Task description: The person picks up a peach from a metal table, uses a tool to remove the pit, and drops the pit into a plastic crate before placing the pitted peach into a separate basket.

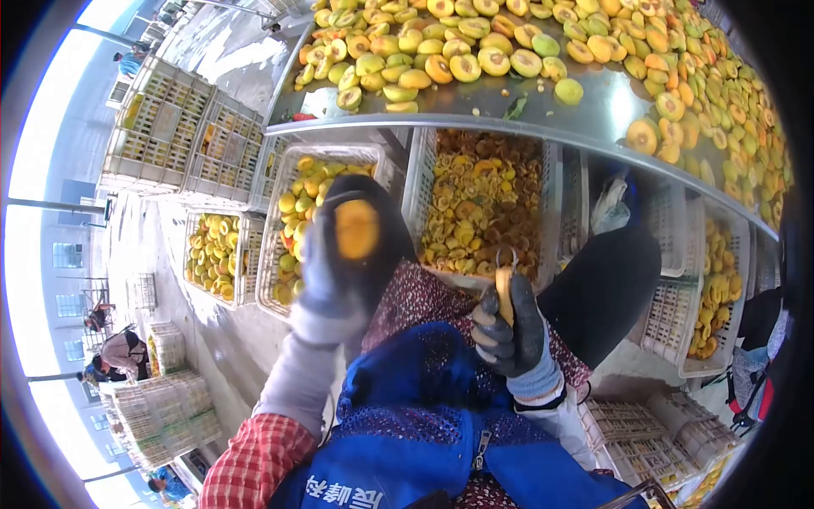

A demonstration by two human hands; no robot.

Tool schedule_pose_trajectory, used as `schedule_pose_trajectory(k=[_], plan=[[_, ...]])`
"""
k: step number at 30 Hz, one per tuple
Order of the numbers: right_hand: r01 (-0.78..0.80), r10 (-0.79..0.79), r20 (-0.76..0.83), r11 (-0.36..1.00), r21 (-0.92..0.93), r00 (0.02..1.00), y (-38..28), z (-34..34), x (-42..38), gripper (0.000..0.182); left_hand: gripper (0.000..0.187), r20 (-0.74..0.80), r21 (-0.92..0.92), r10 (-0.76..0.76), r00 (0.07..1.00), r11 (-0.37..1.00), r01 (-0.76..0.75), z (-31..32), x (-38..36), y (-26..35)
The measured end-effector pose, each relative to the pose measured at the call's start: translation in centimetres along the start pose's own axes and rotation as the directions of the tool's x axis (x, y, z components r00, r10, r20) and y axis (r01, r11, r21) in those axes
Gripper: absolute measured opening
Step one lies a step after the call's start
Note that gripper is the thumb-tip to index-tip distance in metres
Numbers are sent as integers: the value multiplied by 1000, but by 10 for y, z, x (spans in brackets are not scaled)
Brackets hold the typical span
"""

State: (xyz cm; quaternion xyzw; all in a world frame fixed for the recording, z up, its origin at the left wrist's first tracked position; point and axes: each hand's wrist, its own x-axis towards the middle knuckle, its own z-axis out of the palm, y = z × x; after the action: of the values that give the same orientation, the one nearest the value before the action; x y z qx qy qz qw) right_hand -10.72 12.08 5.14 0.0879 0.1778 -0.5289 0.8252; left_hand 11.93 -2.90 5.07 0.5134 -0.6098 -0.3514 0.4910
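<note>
My left hand, in a pale glove smeared by motion, is raised over my dark-trousered knee. It holds an orange-yellow peach half, the flat face toward me; its finger outlines are blurred. My right hand, in a dark-coated glove with a light blue cuff, is wrapped around the wooden handle of a pitting tool. The tool's small curved metal end points away from me, in front of a crate of peach pits and scraps. The hands are well apart.
Many cut peach halves lie on a metal table ahead. Crates of peaches stand below its edge, left and right. Stacked crates rise at left. A person bends near other crates farther off.
</note>
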Motion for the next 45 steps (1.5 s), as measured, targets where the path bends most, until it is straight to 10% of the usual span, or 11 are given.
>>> schedule_pose_trajectory(k=[2,4,9,11,19,23,28,36,39,42,45], plan=[[-15,2,227,998,59,974,-4,-18,2,48,31,32,307,-72,997,950,58,-49,34,5],[8,-11,148,1000,21,989,-6,-6,0,48,25,151,968,-9,989,205,-146,-83,44,2],[39,-57,-120,988,-148,991,-6,4,14,46,19,151,660,-12,988,746,-92,-13,87,16],[63,-172,-199,886,-460,965,-7,7,17,45,28,339,720,-29,940,651,-239,35,120,20],[126,-216,-281,943,-307,935,-26,-2,22,42,62,429,900,-486,761,297,-318,143,216,-2],[168,-288,-275,906,-389,917,-37,-1,25,40,60,599,543,84,796,688,-481,135,163,9],[148,-493,-386,744,-652,780,-40,3,29,37,76,796,168,156,585,871,-461,116,73,63],[408,-639,-173,652,-638,750,-29,15,46,34,68,745,-225,141,652,973,46,97,13,56],[489,-685,-128,625,-608,717,-23,15,41,27,32,695,-259,-318,645,726,637,102,-4,57],[474,-790,13,355,-805,613,-22,6,43,24,33,680,-271,-409,609,631,727,101,-11,62],[324,-603,-149,601,-730,784,-24,6,33,33,31,570,-318,-202,797,840,440,104,-28,57]])
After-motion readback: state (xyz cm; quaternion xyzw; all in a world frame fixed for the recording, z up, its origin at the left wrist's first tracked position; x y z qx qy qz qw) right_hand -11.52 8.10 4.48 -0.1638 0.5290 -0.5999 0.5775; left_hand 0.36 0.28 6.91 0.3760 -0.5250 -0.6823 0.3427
